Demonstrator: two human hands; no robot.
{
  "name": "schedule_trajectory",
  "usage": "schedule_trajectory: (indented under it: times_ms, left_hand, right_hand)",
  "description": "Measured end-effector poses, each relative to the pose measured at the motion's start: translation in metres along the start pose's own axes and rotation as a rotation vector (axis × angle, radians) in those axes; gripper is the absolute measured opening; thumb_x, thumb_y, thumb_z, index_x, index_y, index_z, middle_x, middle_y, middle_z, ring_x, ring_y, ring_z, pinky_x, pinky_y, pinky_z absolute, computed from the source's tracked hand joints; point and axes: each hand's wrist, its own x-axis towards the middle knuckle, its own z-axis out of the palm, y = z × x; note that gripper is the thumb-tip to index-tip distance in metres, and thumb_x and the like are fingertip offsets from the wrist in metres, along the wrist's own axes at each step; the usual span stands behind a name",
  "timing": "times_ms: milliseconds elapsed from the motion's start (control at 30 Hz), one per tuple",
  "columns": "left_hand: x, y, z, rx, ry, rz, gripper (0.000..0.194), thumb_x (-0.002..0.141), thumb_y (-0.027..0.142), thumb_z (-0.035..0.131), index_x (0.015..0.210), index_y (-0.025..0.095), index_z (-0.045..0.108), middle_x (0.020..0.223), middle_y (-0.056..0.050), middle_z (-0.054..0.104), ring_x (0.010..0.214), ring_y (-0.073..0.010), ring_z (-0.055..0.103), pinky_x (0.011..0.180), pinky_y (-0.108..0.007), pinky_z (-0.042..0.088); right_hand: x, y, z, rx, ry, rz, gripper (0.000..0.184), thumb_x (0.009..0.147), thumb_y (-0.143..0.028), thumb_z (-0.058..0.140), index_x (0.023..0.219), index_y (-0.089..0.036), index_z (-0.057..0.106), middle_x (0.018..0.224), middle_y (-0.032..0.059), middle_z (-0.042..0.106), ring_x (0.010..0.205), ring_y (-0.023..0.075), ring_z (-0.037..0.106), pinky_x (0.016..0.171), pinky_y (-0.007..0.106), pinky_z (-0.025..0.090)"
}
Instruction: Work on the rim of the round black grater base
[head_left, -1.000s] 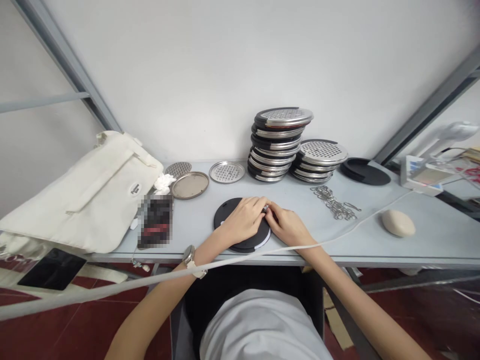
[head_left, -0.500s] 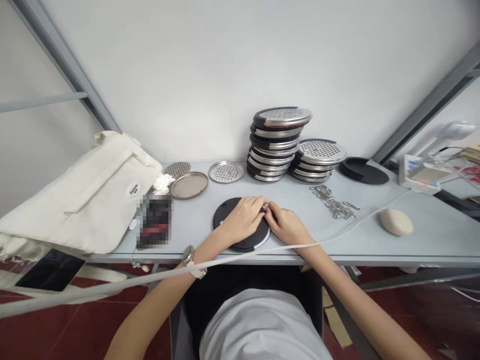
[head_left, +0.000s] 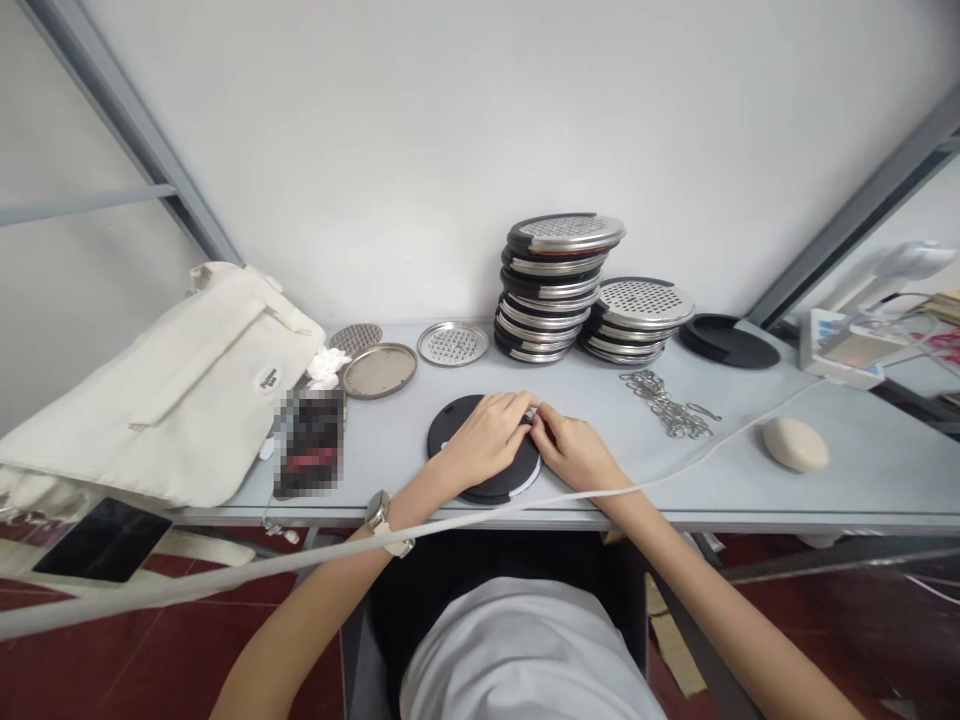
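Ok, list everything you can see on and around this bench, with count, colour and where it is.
round black disc: one, black, front centre of the bench, under both hands
stacks of perforated steel discs with black rims: two, silver and black, back centre, the taller on the left
loose round metal plates: three, silver to bronze, back left
black round lid: one, back right
pile of metal chain links: one, silver, right of the hands
oval beige stone-like lump: one, right
cream fabric tote bag: one, left end
crumpled white tissue: one, beside the bag
white cable: one, along the front edge
grey bench top: one
left hand: on the disc, wristwatch on its wrist
right hand: at the disc's right edge, fingertips meeting the left's
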Motion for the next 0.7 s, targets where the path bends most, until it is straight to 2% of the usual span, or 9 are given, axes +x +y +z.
schedule_trajectory:
  times_ms: [700]
  left_hand:
    - [0.0002,-0.0016,0.0024,0.005,-0.008,0.015,0.021,0.089,0.012,0.042,0.109,0.018,0.045,0.102,-0.006,0.055,0.099,-0.0205,0.052,0.089,-0.036,0.04]
  right_hand:
    - [0.0,0.0,0.0003,0.032,-0.011,0.01,0.032,0.091,-0.03,0.031,0.109,-0.016,0.053,0.082,0.0076,0.07,0.067,0.0195,0.065,0.059,0.025,0.034]
